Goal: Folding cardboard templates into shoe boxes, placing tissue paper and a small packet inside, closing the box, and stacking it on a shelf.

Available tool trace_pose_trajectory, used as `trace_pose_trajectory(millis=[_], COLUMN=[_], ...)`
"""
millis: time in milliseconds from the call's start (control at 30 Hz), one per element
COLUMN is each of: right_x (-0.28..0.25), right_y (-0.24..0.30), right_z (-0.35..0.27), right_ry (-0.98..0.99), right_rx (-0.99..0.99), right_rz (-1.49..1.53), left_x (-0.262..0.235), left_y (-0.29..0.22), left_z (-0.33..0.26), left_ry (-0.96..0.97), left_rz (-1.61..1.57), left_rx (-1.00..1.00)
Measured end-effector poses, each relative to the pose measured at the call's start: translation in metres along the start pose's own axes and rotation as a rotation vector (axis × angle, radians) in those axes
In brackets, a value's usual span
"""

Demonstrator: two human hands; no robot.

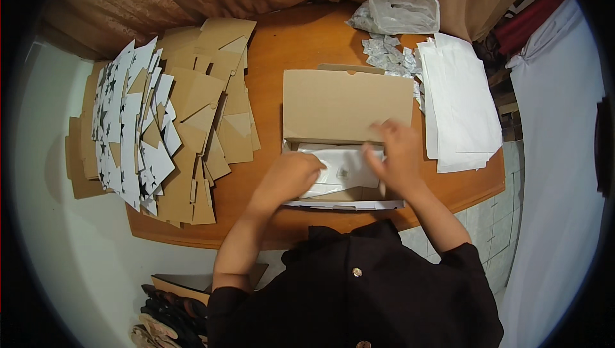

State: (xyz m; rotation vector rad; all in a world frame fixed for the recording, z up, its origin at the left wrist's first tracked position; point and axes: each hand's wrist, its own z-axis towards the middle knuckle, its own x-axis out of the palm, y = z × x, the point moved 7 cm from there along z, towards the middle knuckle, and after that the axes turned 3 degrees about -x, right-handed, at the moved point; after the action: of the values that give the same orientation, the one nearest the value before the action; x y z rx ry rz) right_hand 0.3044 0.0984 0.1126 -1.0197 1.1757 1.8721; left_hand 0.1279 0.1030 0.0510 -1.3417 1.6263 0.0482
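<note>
In front of me on the table is an open cardboard box (349,106), its brown lid raised at the far side. White sheet material (314,184) lies inside it, with a small pale sachet (343,173) on top. My left hand (289,176) is at the box's left side, its fingers curled closed on the white sheet; the fingertips are partly hidden. At the right side, my right hand (398,159) is raised over the box edge, slightly blurred. Its thumb and fingers are apart, and nothing shows between them.
Flat cardboard box blanks (192,101) are piled on the left, some with a white, star-printed face (115,114). At the right lies a stack of white sheets (462,104). Several small sachets (387,53) lie scattered beside a clear plastic bag (407,11) at the back.
</note>
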Motion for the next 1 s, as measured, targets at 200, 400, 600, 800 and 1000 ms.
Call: trace_pose_trajectory(millis=[200, 400, 600, 800, 1000], right_x=[0.012, 0.000, -0.050, -0.037, -0.030], right_y=[-0.132, -0.111, -0.063, -0.012, 0.004], right_z=[-0.020, -0.027, -0.058, -0.115, -0.126], right_ry=[-0.587, -0.609, -0.494, -0.378, -0.419], right_rx=[0.783, 0.771, 0.282, 0.171, 0.184], right_rz=[0.761, 1.237, 0.971, 0.493, 0.428], left_x=[-0.065, -0.044, -0.044, 0.059, 0.093], left_y=[0.027, 0.056, 0.029, 0.024, -0.052], left_z=[-0.024, 0.000, -0.062, -0.093, -0.077], left_ry=[-1.221, -0.984, -1.171, -1.469, -1.188], left_rz=[-0.257, -1.279, -0.927, -0.687, 0.169], left_rx=[-0.066, 0.048, 0.342, 0.155, 0.204])
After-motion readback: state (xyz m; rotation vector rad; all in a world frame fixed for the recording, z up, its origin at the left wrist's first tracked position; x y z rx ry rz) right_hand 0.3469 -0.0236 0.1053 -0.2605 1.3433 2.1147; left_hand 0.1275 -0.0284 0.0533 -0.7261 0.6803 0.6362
